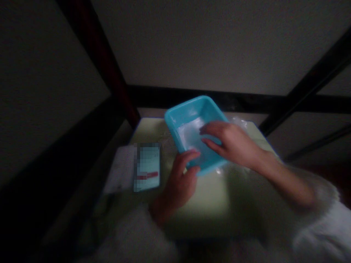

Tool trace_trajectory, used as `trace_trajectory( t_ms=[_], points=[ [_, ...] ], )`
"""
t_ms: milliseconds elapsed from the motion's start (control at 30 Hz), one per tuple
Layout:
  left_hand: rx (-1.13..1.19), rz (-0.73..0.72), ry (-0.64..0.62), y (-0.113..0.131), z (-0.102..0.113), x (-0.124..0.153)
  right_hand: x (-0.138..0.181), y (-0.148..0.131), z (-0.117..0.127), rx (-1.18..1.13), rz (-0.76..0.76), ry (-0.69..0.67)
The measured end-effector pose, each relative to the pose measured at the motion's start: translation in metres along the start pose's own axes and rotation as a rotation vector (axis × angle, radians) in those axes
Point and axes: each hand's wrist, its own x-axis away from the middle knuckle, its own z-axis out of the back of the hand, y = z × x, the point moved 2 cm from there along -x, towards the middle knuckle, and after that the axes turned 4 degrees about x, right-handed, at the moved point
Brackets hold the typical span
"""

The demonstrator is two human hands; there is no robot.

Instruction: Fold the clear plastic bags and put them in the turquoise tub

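Observation:
A blue plastic basin (175, 126) sits turned at an angle on a yellowish table, a pale patch showing on its floor. My left hand (182, 179) is at its near-left corner, fingers curled over the rim and thumb close to the near edge. Over the right side of the basin reaches my right hand (226, 140), its thumb and fingers apart above the inside. I see nothing between those fingers, though the picture is dim and blurred. Clear crinkled plastic film (240, 124) shows behind and beside the basin.
A lit phone or tablet screen (149, 164), partly pixelated, lies left of the basin on the table (208, 212). Beside it is a pale sheet (120, 170) at the table's left edge. A wall (205, 47) with dark beams stands behind.

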Motion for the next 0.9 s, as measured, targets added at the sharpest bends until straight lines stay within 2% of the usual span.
trace_trajectory(
  t_ms=[100, 167, 233, 333, 433, 533, 700, 900],
  points=[
    [-0.124, 0.024, 0.078, -0.022, 0.009, -0.005, 0.008, -0.012, 0.003, -0.141, 0.027, 0.301],
    [-0.182, 0.062, 0.162, -0.041, 0.017, -0.009, 0.015, -0.020, -0.003, -0.224, 0.062, 0.397],
    [-0.217, 0.097, 0.237, -0.061, 0.026, -0.012, 0.020, -0.029, -0.016, -0.296, 0.097, 0.365],
    [-0.265, 0.214, 0.258, -0.090, 0.034, -0.014, 0.028, -0.039, -0.044, -0.332, 0.139, 0.209],
    [-0.273, 0.371, 0.223, -0.113, 0.034, -0.013, 0.037, -0.045, -0.071, -0.336, 0.157, 0.112],
    [-0.267, 0.411, 0.195, -0.127, 0.029, -0.011, 0.044, -0.050, -0.091, -0.335, 0.156, 0.038],
    [-0.257, 0.445, 0.177, -0.140, 0.023, -0.013, 0.052, -0.053, -0.107, -0.357, 0.113, -0.060],
    [-0.265, 0.490, 0.162, -0.151, 0.023, -0.022, 0.055, -0.048, -0.113, -0.363, 0.052, -0.092]
  ],
)
